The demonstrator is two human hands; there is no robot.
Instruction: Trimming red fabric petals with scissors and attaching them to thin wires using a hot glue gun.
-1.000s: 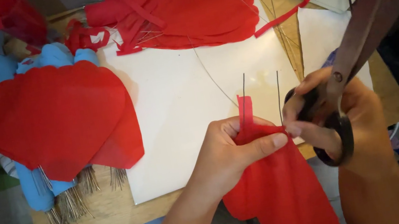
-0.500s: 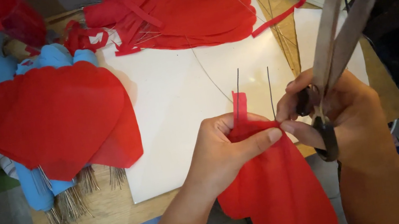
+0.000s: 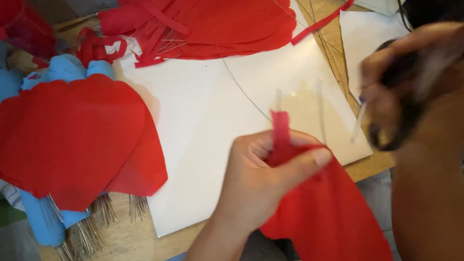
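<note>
Left hand (image 3: 264, 175) pinching a red crepe-paper petal piece (image 3: 327, 221) at 6 o'clock, thumb pressed tight over the fold. Right hand (image 3: 418, 88) at 3 o'clock, blurry, wrapped round dark scissor handles (image 3: 397, 116). White paper sheet (image 3: 199, 117) underneath.

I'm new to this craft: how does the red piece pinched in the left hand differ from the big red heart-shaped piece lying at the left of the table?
The red piece hangs crumpled and gathered from the left hand, with a narrow strip sticking up; the heart-shaped piece lies spread flat and smooth. The held piece dangles off the table's front edge, while the heart rests on blue bundles. Both look like the same thin red material.
</note>
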